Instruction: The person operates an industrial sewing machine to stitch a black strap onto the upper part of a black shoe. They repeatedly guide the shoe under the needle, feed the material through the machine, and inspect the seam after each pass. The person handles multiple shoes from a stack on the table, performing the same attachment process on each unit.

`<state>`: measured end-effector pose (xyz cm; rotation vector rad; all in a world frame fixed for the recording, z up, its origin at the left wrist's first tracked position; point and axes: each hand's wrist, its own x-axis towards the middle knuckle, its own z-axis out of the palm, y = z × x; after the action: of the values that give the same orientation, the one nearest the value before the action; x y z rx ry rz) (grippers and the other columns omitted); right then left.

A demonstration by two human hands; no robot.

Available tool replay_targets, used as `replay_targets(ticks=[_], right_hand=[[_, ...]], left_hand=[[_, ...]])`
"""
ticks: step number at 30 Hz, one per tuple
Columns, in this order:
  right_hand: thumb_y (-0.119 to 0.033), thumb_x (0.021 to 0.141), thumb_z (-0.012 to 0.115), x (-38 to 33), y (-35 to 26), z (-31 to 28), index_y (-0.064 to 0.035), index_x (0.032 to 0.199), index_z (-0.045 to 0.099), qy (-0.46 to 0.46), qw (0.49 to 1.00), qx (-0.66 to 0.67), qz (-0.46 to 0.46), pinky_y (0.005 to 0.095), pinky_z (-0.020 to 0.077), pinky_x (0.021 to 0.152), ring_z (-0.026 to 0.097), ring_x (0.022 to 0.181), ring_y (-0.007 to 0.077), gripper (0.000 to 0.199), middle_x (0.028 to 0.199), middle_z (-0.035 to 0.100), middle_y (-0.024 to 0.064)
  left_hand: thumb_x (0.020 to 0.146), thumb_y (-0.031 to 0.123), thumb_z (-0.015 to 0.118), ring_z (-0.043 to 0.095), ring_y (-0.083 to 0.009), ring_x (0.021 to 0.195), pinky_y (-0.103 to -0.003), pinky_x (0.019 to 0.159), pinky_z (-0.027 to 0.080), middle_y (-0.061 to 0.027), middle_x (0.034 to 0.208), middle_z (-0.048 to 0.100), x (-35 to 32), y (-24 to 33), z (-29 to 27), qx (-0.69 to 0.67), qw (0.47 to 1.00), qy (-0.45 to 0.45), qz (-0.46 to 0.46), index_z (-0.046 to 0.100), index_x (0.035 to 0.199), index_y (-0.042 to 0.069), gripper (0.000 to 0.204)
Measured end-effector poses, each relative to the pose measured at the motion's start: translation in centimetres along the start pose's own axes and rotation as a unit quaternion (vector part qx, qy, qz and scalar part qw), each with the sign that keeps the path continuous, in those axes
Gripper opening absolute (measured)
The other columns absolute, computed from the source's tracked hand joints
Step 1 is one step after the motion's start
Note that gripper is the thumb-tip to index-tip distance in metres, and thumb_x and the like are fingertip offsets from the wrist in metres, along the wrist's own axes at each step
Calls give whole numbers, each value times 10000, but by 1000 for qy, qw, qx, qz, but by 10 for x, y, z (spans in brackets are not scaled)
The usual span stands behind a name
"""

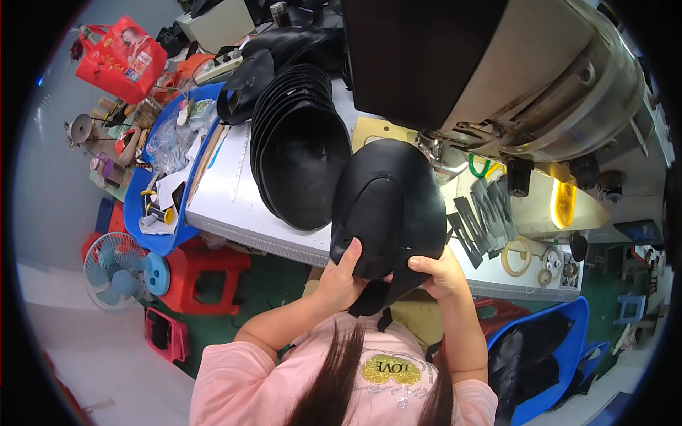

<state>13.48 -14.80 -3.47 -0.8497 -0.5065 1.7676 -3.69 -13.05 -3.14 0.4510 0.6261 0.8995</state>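
Observation:
A black leather shoe upper (387, 188) with a rounded toe end is between my two hands, its toe end away from me. My left hand (342, 280) grips its near left edge, thumb on top. On the near right edge my right hand (442, 273) closes the same way, the other fingers hidden underneath. Loose black flaps hang at the near end, between my wrists. Close to its left side stands a nested stack of similar black shoe uppers (302, 167). The sewing machine (526, 92) rises just beyond and to the right.
A blue tray (135, 206) of scraps and thread lies left on the white table (263, 238). Black strips (483, 213) and a tape roll (516, 255) lie right. A blue bin (577, 334) with black pieces stands lower right. A red stool (186, 280) and fan (117, 273) stand left.

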Motion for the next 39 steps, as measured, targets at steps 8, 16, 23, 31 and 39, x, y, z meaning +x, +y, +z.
replay_targets(ticks=[8,16,23,31,39], right_hand=[[18,605,677,4,3,-14,4,1119,425,43,996,-53,-63,308,447,788,533,908,182,572,1008,536,88],[4,578,671,0,4,-17,11,1092,453,54,995,-46,-76,314,450,785,551,872,198,559,976,552,94],[3,539,661,-3,-3,-22,19,1097,449,57,995,-52,-62,326,459,783,561,877,217,597,977,559,112],[22,534,642,-8,-14,-24,47,1090,451,-23,998,15,-53,347,473,775,582,857,249,588,975,572,146],[11,533,657,-13,-17,-42,46,1100,444,-31,998,-17,-49,341,463,784,571,879,243,607,994,562,141]], left_hand=[[873,177,454,537,-221,876,-359,743,472,-103,1040,502,5,0,-1,-62,996,-10,-58,333,1208,63,374],[765,-59,538,542,-155,807,-275,698,483,-76,960,524,3,-16,1,-9,998,-54,-23,360,1195,52,479],[758,24,591,551,-113,783,-247,694,456,-49,813,577,-11,-7,-10,125,967,-209,-78,513,992,-1,248],[750,72,591,518,-172,891,-305,818,395,-94,1025,528,15,47,-66,231,957,-7,175,421,1165,1,454],[672,57,660,518,-214,1014,-339,874,409,-120,1120,516,26,24,-49,14,966,-227,-126,410,1176,-3,566]])
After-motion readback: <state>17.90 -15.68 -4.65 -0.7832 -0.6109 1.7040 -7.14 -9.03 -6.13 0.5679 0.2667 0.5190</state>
